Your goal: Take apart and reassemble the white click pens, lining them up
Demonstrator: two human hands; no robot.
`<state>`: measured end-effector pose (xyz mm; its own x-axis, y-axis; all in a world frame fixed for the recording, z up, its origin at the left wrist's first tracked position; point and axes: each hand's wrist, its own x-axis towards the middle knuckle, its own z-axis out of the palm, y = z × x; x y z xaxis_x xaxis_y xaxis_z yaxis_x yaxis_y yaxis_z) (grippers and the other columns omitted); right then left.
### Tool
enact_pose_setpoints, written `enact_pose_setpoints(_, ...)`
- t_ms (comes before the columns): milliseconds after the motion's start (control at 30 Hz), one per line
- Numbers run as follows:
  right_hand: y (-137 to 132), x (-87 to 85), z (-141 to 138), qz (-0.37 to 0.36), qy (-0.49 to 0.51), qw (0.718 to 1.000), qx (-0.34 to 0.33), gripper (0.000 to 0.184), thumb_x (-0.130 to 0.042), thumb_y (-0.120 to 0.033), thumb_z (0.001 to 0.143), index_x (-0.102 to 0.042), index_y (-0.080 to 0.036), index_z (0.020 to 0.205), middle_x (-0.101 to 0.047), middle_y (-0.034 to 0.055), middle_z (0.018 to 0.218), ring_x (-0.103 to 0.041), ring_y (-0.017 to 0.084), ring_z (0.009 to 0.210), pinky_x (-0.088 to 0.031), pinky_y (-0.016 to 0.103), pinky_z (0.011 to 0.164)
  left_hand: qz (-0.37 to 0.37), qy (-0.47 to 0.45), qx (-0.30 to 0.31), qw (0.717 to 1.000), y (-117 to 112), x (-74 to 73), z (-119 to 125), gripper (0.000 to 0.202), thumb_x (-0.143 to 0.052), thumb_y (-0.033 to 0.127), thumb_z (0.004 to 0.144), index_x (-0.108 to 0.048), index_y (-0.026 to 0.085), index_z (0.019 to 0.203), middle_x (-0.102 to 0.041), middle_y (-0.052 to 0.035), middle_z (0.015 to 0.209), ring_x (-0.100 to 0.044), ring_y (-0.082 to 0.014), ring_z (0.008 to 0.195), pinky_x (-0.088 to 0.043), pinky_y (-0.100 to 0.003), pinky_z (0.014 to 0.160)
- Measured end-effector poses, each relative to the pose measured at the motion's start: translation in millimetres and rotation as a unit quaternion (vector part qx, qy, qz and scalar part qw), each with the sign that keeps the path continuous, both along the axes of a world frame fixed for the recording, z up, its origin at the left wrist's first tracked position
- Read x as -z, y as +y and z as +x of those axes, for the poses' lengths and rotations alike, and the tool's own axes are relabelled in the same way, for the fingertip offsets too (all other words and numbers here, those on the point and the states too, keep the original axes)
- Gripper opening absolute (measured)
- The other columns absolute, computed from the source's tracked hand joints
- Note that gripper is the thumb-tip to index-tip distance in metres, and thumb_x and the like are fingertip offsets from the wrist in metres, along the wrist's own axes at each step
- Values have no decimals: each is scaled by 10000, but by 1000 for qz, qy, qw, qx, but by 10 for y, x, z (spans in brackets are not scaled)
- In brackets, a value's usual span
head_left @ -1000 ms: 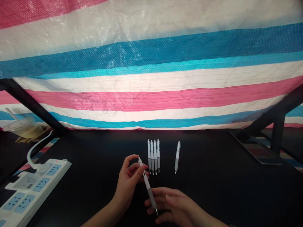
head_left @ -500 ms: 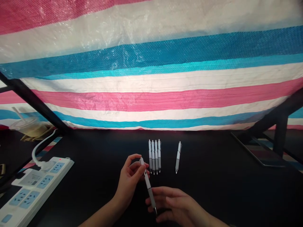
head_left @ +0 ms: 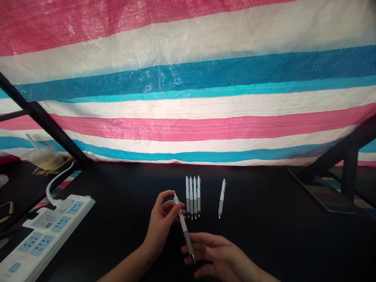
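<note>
My left hand point(head_left: 161, 225) pinches the upper end of a white click pen point(head_left: 183, 228) that slants down to the right, tip low. My right hand point(head_left: 219, 258) sits under the pen's lower end with fingers curled loosely around the grip near the tip. Just beyond lies a row of several white pens point(head_left: 193, 196) side by side on the black table point(head_left: 264, 227), tips toward me. A single white pen point(head_left: 221, 198) lies apart to their right.
A white power strip point(head_left: 44, 231) with a plugged cable lies at the left. A plastic cup with a straw point(head_left: 44, 156) stands at the far left. A dark tablet point(head_left: 321, 192) lies at the right. A striped tarp point(head_left: 188, 98) hangs behind, with black frame bars.
The view has tilted slightly, so everything sits a little lower and to the right. My hands keep the same hold on the pen, which has barely moved.
</note>
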<state>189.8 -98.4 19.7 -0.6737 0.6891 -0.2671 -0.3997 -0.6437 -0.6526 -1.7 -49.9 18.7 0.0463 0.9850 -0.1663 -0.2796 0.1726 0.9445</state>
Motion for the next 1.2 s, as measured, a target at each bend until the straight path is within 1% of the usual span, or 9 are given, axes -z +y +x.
enact_pose_setpoints(367, 24, 102, 24, 12, -86, 994, 65, 349, -689, -235, 671, -721, -125, 1000, -713, 136, 951, -674, 211, 733, -453, 269, 587, 135, 261, 31, 955, 713, -83, -59, 414, -701, 383, 732, -573, 204, 1083, -605, 23, 705, -622, -165, 617, -562, -261, 493)
enact_pose_setpoints(500, 50, 107, 29, 48, -116, 989, 73, 350, -676, -256, 664, -715, -119, 983, -700, 113, 898, -650, 180, 698, -433, 239, 543, 119, 294, 34, 948, 961, 11, 27, 412, -751, 353, 662, -631, 178, 1015, -625, -23, 836, -591, -124, 512, -553, -263, 455)
enact_pose_setpoints(633, 121, 0, 88, 155, -202, 964, 72, 334, -623, -291, 702, -697, -125, 982, -689, 100, 877, -627, 168, 669, -430, 241, 527, 74, 296, 50, 951, 900, 58, 57, 412, -661, 380, 756, -582, 149, 1088, -624, -102, 995, -635, -141, 550, -568, -283, 477)
enact_pose_setpoints(733, 210, -102, 240, 335, -390, 850, 115, 281, -486, -210, 825, -668, -166, 1034, -697, 88, 907, -630, 180, 722, -480, 292, 622, 43, 285, 86, 954, 720, 18, 9, 424, -593, 384, 812, -530, 133, 1148, -616, -131, 1032, -666, -167, 609, -589, -316, 525)
enact_pose_setpoints(833, 319, -62, 446, 547, -569, 598, 138, 521, -404, 3, 776, -584, -207, 1217, -635, 110, 1217, -606, 245, 1025, -483, 380, 840, 33, 279, 111, 953, 512, -37, -67, 432, -567, 379, 833, -504, 137, 1184, -615, -135, 1063, -672, -181, 673, -592, -328, 569)
enact_pose_setpoints(900, 391, 44, 551, 609, -657, 429, 117, 646, -405, 95, 660, -597, -196, 1204, -628, 117, 1260, -623, 284, 999, -501, 395, 772, 35, 280, 129, 951, 375, -65, -115, 400, -562, 376, 839, -513, 158, 1171, -611, -129, 1088, -668, -191, 714, -579, -318, 568)
enact_pose_setpoints(967, 448, 155, 600, 655, -674, 328, 92, 655, -436, 112, 622, -602, -177, 1186, -644, 117, 1240, -652, 269, 896, -510, 360, 687, 59, 282, 125, 949, 244, -86, -149, 327, -553, 363, 850, -539, 179, 1119, -617, -110, 1084, -658, -190, 741, -560, -302, 582)
enact_pose_setpoints(1033, 482, 225, 594, 684, -665, 286, 86, 526, -491, 87, 643, -642, -172, 1075, -701, 94, 1120, -652, 254, 839, -501, 336, 654, 94, 265, 114, 953, 120, -99, -157, 275, -530, 355, 874, -551, 204, 1103, -629, -83, 1053, -648, -189, 789, -544, -295, 640)
enact_pose_setpoints(1200, 468, 168, 491, 712, -639, 282, 67, 274, -543, 35, 722, -627, -199, 835, -709, 23, 905, -630, 187, 759, -469, 289, 654, 132, 238, 67, 960, -133, -67, -49, 239, -547, 326, 864, -585, 228, 1079, -626, -18, 773, -601, -170, 702, -494, -262, 629)
